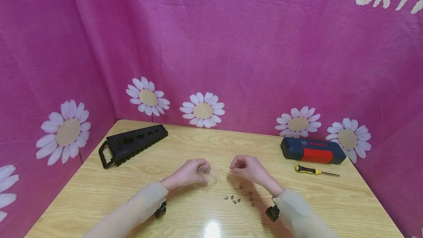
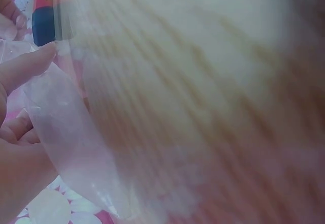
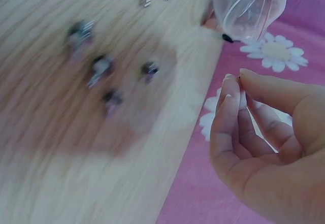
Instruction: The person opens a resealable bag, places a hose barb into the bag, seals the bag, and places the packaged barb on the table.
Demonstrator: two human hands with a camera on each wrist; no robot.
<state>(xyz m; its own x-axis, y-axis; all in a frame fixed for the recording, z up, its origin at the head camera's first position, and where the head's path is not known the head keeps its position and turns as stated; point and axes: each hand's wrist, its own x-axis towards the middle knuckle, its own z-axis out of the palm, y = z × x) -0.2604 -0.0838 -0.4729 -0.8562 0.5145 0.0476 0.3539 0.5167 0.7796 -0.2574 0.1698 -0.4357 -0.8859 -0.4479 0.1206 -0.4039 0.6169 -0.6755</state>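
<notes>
My left hand (image 1: 191,172) grips a clear plastic bag (image 2: 71,127) above the middle of the table. Thumb and fingers hold it near its mouth, and it looks loose and crumpled. Just to the right, my right hand (image 1: 249,170) pinches a tiny glinting piece between thumb and fingertips. It looks like a small screw (image 1: 229,169), mostly hidden by the fingers. Several similar small metal screws (image 1: 235,201) lie scattered on the wood below and nearer me. They appear blurred in the right wrist view.
A black slotted holder with a handle (image 1: 137,144) lies at the back left of the wooden table (image 1: 198,216). At the back right sit a blue and red case (image 1: 312,150) and a yellow and black screwdriver (image 1: 307,169). A pink flowered cloth (image 1: 231,65) hangs behind.
</notes>
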